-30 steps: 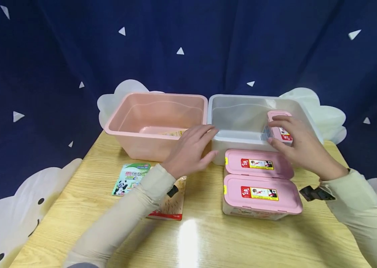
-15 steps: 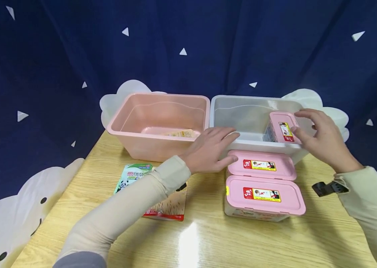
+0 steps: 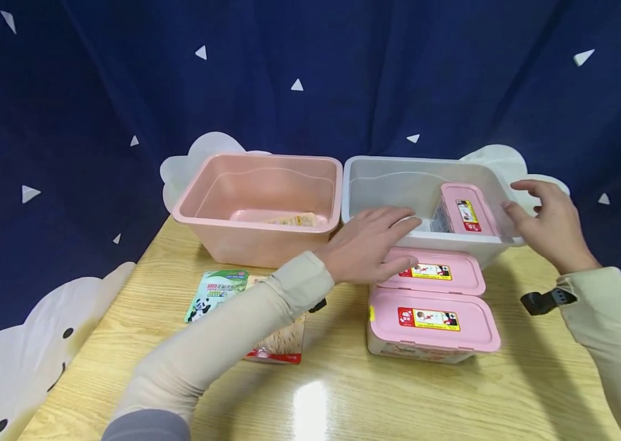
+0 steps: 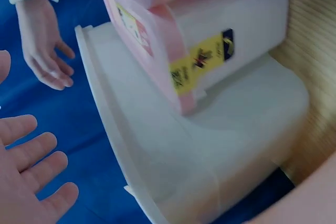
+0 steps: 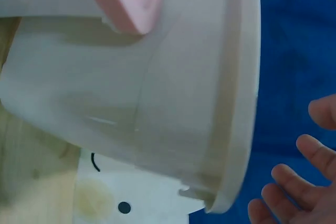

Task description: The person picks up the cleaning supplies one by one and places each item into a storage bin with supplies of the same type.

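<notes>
My left hand [image 3: 371, 245], fingers extended, hovers over the front rim of the white bin [image 3: 398, 236] and overlaps the rear pink-lidded box [image 3: 467, 272] in the head view. It holds nothing. At the bin's right end, my right hand [image 3: 553, 226] has loosely bent fingers and nothing in its grasp; the right wrist view shows its fingers [image 5: 294, 182] apart from the bin's rim. A pink-lidded box [image 3: 470, 211] stands inside the bin at the right. Nearest me on the table is another pink-lidded box [image 3: 434, 321], directly in front of the rear one.
Left of the white bin stands a pink bin [image 3: 244, 245], with a yellowish packet [image 3: 299, 219] on its floor. A green panda-printed pouch [image 3: 214, 294] and a brown-and-red packet [image 3: 283, 343] lie on the wooden table [image 3: 343, 392], partly under my left forearm.
My right hand has drawn away from the box inside the white bin, moving right past the bin's end. My left hand has shifted right, from between the bins to over the white bin's front.
</notes>
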Tool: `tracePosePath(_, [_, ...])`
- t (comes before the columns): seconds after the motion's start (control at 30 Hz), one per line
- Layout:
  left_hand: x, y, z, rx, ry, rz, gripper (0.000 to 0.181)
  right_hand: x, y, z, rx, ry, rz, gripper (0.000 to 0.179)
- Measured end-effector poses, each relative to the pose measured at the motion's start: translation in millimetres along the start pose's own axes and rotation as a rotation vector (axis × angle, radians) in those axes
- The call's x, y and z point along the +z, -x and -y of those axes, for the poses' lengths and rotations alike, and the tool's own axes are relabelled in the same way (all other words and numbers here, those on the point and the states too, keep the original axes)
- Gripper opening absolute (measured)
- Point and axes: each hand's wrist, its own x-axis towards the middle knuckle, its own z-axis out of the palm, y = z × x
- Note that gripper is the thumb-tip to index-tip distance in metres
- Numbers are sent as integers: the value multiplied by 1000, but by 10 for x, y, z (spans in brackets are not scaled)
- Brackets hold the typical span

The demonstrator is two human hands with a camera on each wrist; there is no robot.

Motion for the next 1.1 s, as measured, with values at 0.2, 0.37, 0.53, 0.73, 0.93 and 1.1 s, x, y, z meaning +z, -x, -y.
tracePosePath(0.2, [11, -107, -127, 28, 28, 11, 64, 31, -31, -127, 202, -75, 136, 63])
tracePosePath(0.37, [56, -157, -196, 52, 32, 15, 64, 96, -9, -243, 266, -138, 191, 70])
tracePosePath(0.53, [87, -145, -224, 40, 43, 20, 63, 166, -15, -317, 297, -152, 165, 71])
tracePosePath(0.73, [195, -34, -220, 38, 110, 28, 60, 231, -6, -472, 335, -164, 124, 70])
tracePosePath(0.93, [271, 168, -140, 36, 187, 25, 60, 322, -75, -572, 304, -287, 222, 69])
tracePosePath(1.1, [267, 247, -28, 4, 251, -6, 58, 364, -142, -578, 269, -358, 230, 69])
